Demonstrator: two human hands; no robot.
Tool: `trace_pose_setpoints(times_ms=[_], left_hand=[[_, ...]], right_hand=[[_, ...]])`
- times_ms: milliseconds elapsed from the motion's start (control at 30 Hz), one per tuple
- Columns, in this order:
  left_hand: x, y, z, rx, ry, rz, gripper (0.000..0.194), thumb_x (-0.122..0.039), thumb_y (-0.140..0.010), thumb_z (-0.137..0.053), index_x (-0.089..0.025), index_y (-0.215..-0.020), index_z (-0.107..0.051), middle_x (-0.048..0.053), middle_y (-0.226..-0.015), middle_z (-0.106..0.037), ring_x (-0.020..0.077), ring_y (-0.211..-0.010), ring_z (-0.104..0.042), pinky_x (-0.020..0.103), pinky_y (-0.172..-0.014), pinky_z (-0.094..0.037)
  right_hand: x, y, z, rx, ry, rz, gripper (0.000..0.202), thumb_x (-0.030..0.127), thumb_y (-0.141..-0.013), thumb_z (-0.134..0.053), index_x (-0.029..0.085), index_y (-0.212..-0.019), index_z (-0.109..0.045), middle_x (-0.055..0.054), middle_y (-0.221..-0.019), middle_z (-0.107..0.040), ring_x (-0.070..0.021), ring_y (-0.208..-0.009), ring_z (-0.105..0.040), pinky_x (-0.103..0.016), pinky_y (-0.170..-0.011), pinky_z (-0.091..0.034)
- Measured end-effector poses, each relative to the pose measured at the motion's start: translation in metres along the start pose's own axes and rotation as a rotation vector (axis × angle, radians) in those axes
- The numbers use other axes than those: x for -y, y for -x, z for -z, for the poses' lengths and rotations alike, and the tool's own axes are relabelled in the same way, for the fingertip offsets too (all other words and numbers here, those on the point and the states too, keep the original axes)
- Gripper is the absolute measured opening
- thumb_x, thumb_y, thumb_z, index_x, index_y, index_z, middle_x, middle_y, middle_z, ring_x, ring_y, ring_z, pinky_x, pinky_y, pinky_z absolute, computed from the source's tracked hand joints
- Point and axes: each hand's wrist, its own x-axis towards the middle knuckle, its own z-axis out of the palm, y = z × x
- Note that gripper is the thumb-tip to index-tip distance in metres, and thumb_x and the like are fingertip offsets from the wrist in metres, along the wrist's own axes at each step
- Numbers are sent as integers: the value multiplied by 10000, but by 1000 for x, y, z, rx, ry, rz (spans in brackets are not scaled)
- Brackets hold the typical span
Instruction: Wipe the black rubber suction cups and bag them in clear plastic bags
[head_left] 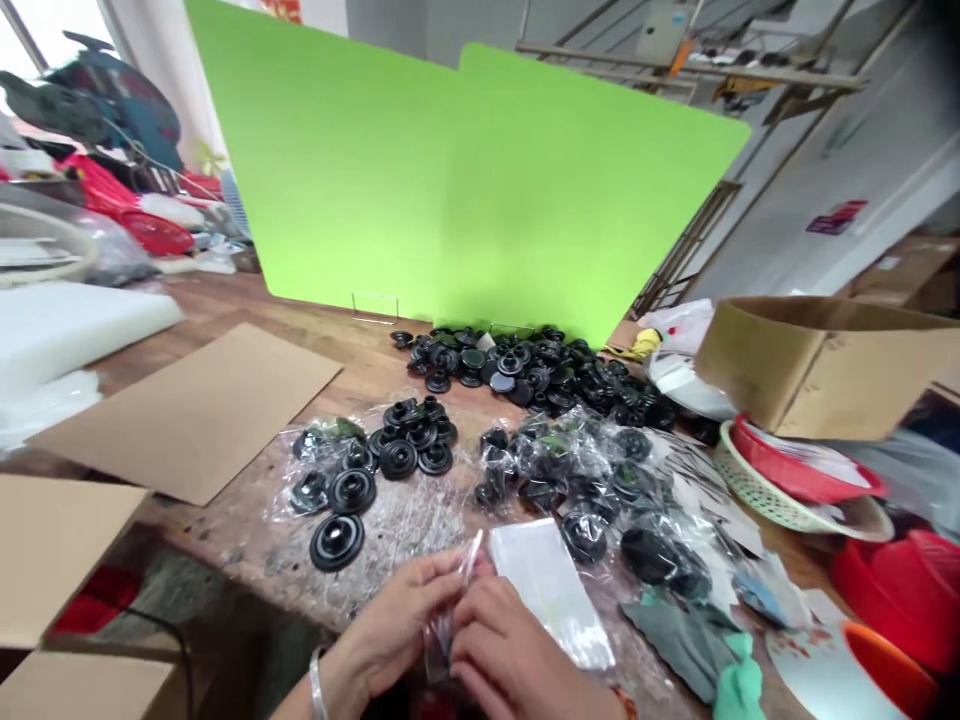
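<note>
Low in the head view, my left hand (pixel 397 622) pinches a clear plastic bag (pixel 436 645) between thumb and fingers. My right hand (pixel 506 635) grips the same bag from the other side, its fingers curled in. Whether anything is inside the bag is hidden by my fingers. Just right of my hands lies a stack of flat clear bags (pixel 547 585). Beyond my left hand sits a black round disc-shaped part (pixel 337 542), with a small pile of similar parts (pixel 409 440) behind it. Bagged black parts (pixel 570 460) are heaped to the right.
A large heap of loose black parts (pixel 517 370) lies before green upright panels (pixel 465 180). Flat cardboard (pixel 202 410) rests on the left. At right are a cardboard box (pixel 817 370), a red basket (pixel 806 460), grey-green cloth (pixel 682 640) and a white-orange container (pixel 817 660).
</note>
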Motion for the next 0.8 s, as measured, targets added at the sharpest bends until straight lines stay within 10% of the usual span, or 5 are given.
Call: trace_pose_setpoints(times_ms=[167, 367, 600, 800], left_hand=[[2, 19, 35, -123, -292, -80, 206, -338, -807, -614, -183, -860, -739, 41, -812, -700, 188, -776, -613, 281, -735, -454], [27, 14, 43, -24, -451, 122, 162, -177, -486, -763, -183, -623, -676, -19, -542, -630, 131, -453, -491, 257, -494, -366], [19, 9, 48, 76, -350, 133, 175, -270, -561, -714, -153, -689, -729, 23, -611, -693, 152, -484, -565, 276, -517, -431], [-1, -3, 53, -165, -324, -112, 228, -291, -629, -728, -180, -580, -536, -22, -533, -657, 123, -495, -567, 235, -533, -427]], right_hand=[[-15, -77, -4, -106, -197, -76, 170, 193, -934, -485, 212, -960, -652, -63, -980, -636, -179, -943, -580, -311, -852, -469], [-41, -164, -65, 258, -42, 168, 324, 20, -796, -536, 193, -1039, -662, -75, -1176, -609, -196, -1046, -585, -326, -951, -445], [-49, -133, -58, 238, -60, -64, 325, 4, -795, -491, 194, -978, -682, -70, -1029, -618, -176, -916, -596, -284, -852, -467], [-59, -88, -11, -66, -368, -481, 229, 276, -899, -521, 177, -961, -717, -73, -971, -675, -192, -861, -605, -307, -783, -467]])
